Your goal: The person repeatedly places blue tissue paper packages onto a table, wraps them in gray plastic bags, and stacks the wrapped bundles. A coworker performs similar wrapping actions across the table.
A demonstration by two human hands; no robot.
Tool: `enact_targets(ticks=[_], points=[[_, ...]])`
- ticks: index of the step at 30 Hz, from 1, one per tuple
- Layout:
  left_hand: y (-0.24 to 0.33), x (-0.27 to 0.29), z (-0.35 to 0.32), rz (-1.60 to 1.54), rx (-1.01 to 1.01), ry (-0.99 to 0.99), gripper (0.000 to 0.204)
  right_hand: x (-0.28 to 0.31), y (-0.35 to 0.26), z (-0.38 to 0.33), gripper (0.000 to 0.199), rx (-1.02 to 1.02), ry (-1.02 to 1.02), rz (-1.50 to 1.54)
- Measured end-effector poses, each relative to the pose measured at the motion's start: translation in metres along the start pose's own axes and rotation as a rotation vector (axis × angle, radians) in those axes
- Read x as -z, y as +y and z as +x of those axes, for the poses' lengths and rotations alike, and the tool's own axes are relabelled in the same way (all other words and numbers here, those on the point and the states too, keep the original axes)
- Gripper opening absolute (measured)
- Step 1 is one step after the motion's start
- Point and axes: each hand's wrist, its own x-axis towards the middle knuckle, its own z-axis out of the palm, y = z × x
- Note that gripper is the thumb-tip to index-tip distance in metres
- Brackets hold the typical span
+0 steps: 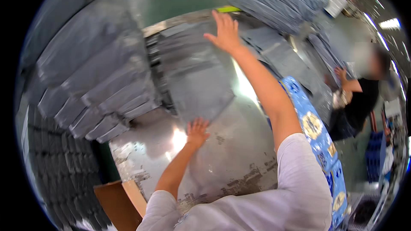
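A flat grey plastic-looking sheet or bag [199, 87] lies on a shiny metal tabletop [218, 154], its far part creased. My left hand [198, 132] rests at its near edge, fingers spread and palm down, holding nothing. Stretched far forward, my right hand [224, 32] is over the sheet's far right corner with fingers apart and nothing in them. Whether the right fingertips touch the surface cannot be made out. More grey sheets [269, 45] lie just right of my right forearm.
Tall stacks of grey wrapped bundles [102, 60] crowd the left side. Another grey pile [278, 0] sits at the far right. Blue printed packages [310, 124] line the table's right edge. A cardboard box [117, 205] stands near left. A person in black [355, 107] works at right.
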Motion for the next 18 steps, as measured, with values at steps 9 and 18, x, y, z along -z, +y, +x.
enact_targets(ticks=[9,18], points=[[0.012,0.015,-0.029,-0.106,-0.020,0.072,0.052,0.265,0.313,-0.388,0.066,-1.276,-0.550,-0.762],[0.040,0.011,-0.043,0.072,-0.003,0.025,0.054,0.289,0.122,-0.422,0.054,-0.686,-0.377,-0.532]])
